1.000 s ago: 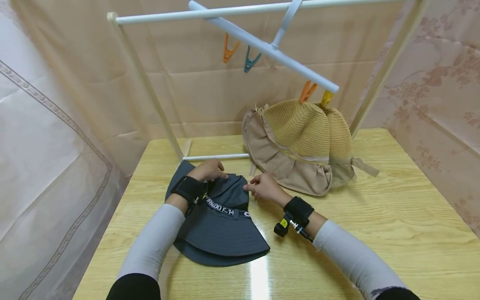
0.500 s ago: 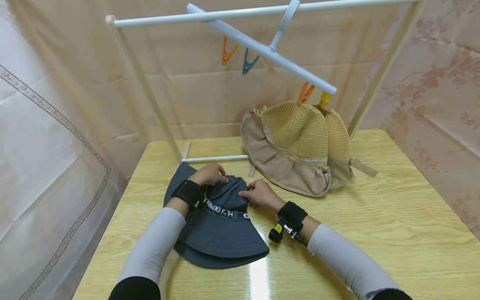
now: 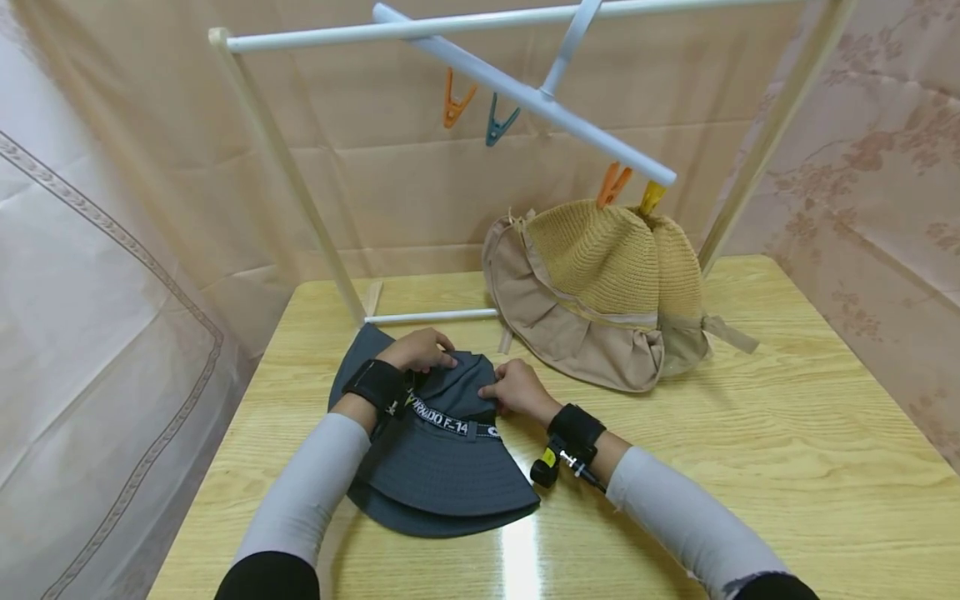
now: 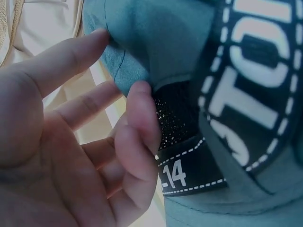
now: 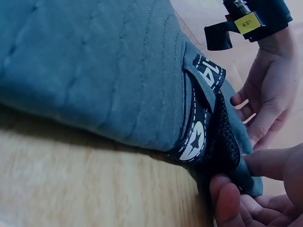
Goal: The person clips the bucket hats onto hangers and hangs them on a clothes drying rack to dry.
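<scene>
A dark grey-blue bucket hat (image 3: 450,475) lies folded on the table, its black band lettered in white (image 3: 442,419). My left hand (image 3: 416,350) is at the top of the crown; in the left wrist view its curled fingers (image 4: 139,109) hold the crown's edge. At the crown's right side, my right hand (image 3: 523,390) pinches the fabric. The right wrist view has that thumb (image 5: 272,163) on one side of the cloth and curled fingers on the other. Part of the crown is hidden behind the left hand.
A white hanger (image 3: 540,100) hooks over a rack bar (image 3: 315,37). Orange (image 3: 456,104) and blue clips (image 3: 500,125) hang from it. At its right end, orange (image 3: 613,185) and yellow clips (image 3: 652,197) hold a straw hat with a beige brim (image 3: 600,350), which reaches down to the table.
My right hand has moved left and slightly down, from the crown's edge onto its fabric, where it now pinches it. The left hand and the hat stay nearly still.
</scene>
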Tool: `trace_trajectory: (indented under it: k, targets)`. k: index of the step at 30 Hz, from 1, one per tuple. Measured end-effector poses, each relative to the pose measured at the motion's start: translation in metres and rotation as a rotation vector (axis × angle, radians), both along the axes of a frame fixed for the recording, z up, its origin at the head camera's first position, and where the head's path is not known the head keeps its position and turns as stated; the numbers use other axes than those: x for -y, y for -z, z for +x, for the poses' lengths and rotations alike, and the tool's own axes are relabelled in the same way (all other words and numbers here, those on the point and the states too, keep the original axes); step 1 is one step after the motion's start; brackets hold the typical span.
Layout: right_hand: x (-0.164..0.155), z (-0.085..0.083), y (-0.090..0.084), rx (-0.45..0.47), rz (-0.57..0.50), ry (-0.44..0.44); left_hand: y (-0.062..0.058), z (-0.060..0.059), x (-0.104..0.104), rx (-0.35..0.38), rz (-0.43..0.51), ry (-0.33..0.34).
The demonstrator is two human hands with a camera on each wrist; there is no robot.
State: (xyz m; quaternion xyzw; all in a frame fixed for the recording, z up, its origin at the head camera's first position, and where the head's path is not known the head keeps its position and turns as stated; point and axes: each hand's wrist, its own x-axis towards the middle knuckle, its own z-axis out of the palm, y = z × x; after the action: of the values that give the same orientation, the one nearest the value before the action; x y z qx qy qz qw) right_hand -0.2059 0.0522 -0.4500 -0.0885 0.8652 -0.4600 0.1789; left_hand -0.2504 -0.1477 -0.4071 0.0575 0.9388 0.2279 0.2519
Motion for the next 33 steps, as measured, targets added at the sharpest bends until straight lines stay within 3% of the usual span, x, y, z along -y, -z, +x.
trace_trajectory:
  k: [10, 19, 33]
  targets:
    - [0.0037, 0.0019, 0.0040, -0.060, 0.010, 0.016, 0.0010, 0.0007, -0.0008, -0.040, 0.034, -0.053]
    - [0.0034, 0.0011, 0.0050, -0.092, -0.013, 0.042, 0.0044, -0.0031, 0.0001, -0.109, 0.008, -0.028]
    - [0.0018, 0.0042, 0.0014, -0.111, -0.031, 0.046, 0.0043, 0.0000, -0.0062, -0.027, 0.161, 0.002]
